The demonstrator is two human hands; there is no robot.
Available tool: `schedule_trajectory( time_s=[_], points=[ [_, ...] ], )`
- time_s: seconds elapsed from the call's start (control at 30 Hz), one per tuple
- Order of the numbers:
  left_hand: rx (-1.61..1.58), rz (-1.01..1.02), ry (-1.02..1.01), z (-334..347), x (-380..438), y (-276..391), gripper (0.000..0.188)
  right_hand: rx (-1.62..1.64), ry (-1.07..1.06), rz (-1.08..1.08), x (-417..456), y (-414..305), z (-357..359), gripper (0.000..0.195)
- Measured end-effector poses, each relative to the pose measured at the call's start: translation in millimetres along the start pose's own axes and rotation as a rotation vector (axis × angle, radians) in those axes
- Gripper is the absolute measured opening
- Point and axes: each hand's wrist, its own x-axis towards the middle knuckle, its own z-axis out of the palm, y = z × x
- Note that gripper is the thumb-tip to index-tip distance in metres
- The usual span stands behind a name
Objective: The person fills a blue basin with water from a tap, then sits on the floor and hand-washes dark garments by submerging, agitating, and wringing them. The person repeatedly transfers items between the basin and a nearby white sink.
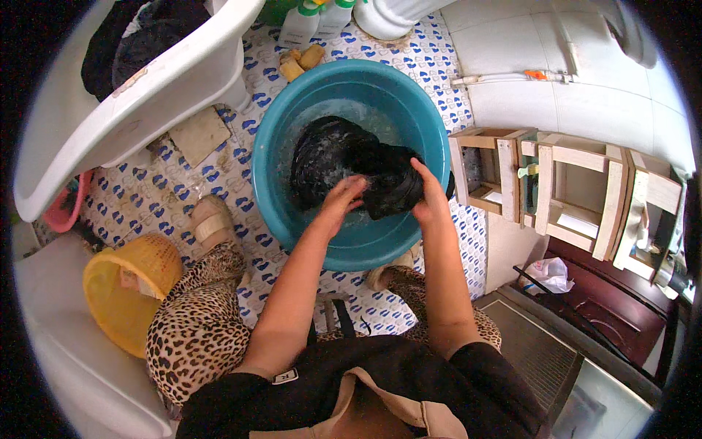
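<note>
A round teal plastic basin (351, 262) stands on the floor before me, with some water in it. Wet black cloth (334, 156) lies bunched inside, partly lifted on its right side. My right hand (430, 192) grips that raised part, its thumb side near the basin's right wall and some fingers hidden behind the fabric. Just left of the raised cloth is my left hand (344, 198), slightly blurred, its fingers apart and nothing seen between them. Whether its fingertips touch the cloth is hard to tell.
A white plastic tub (181, 71) with dark fabric stands at upper left. Beside my left leg a yellow basket (131, 291) lies tipped. White bottles (300, 26) and yellowish lumps (301, 61) sit beyond the basin. Wooden shelving (581, 162) lines the right.
</note>
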Motion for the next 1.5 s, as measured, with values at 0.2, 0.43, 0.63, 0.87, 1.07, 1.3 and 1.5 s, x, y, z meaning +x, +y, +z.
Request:
schedule_trajectory(
  time_s=[0.2,0.43,0.63,0.87,1.07,1.3,1.5],
  points=[
    [-0.21,-0.101,-0.236,29,-1,37,0.069,-0.339,-0.005,-0.175,-16,-23,-8,0.038],
    [-0.289,-0.106,-0.1,9,9,27,0.053,-0.793,0.082,-0.43,-15,-17,10,0.037],
    [-0.416,-0.078,0.054,-13,20,21,0.035,-0.772,0.16,-0.444,-21,-46,24,0.037],
    [-0.371,-0.273,0.121,4,-5,50,0.059,-0.958,-0.094,-0.752,50,-37,-7,0.056],
    [-0.41,-0.323,0.161,-19,-5,42,0.04,-1.033,0.116,-0.599,100,8,-29,0.056],
    [-0.464,-0.422,-0.047,-48,1,35,0.029,-0.787,0.005,-0.272,145,111,-42,0.07],
    [-0.312,-0.359,0.094,-22,-12,46,0.03,-1.63,0.2,-0.479,132,93,-18,0.04]
  ],
)
